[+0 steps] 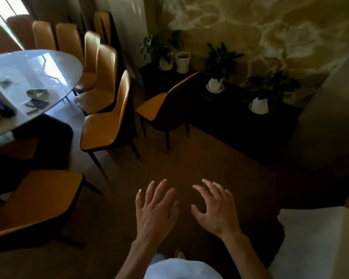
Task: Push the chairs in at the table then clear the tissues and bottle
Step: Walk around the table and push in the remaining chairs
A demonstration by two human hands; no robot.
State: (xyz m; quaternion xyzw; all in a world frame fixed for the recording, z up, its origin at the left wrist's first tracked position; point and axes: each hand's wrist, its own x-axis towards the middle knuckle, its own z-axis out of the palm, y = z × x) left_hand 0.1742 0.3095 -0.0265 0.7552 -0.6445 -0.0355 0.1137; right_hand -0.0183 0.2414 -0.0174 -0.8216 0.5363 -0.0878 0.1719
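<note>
dim dining room, brown floor (199, 158), marbled wall at upper right. white oval surface (54, 77) at upper left of frame; on it a dark blue bottle (0, 106) lying near the left edge, plus small blurred items; tissues cannot be told apart. orange chairs ring the surface: nearest chair (34, 200) at lower left, another chair (106, 117) mid-left standing off from the surface, a stray chair (165, 105) at centre turned away, beside a dark sideboard (240, 121) carrying potted plants (216, 77). left hand (155, 214) and right hand (216, 210) at lower centre, both palms down, fingers spread wide, holding nothing, over bare floor, well apart from every chair.
</note>
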